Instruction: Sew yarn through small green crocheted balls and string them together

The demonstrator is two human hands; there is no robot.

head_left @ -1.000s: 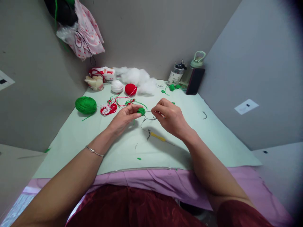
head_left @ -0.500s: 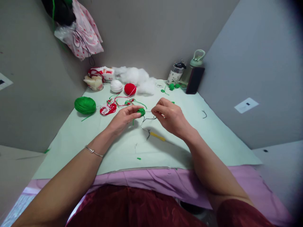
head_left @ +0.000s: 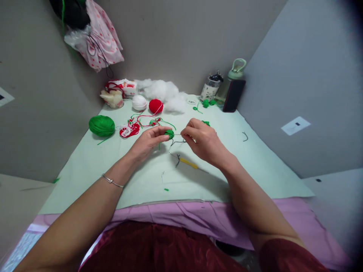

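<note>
A small green crocheted piece (head_left: 169,133) is pinched between the thumb and fingers of my left hand (head_left: 146,142). My right hand (head_left: 203,139) is closed just to its right, fingertips pressed together on a thin straight needle (head_left: 177,134) that reaches to the green piece. Dark thread (head_left: 178,142) loops between the piece and my right fingers. On the mat below lies a yellow-handled crochet hook (head_left: 188,163), with a short dark thread scrap (head_left: 177,161) beside its left end.
Balls of green (head_left: 101,125), white (head_left: 139,102) and red yarn (head_left: 155,106) sit left of centre, near tangled red and white yarn (head_left: 129,130). White stuffing (head_left: 161,91) lies behind. A phone (head_left: 234,96) leans against a bottle (head_left: 237,70) at the back right. Grey partitions enclose the table.
Almost nothing differs. My right hand has shifted very slightly, and both hands keep the same hold.
</note>
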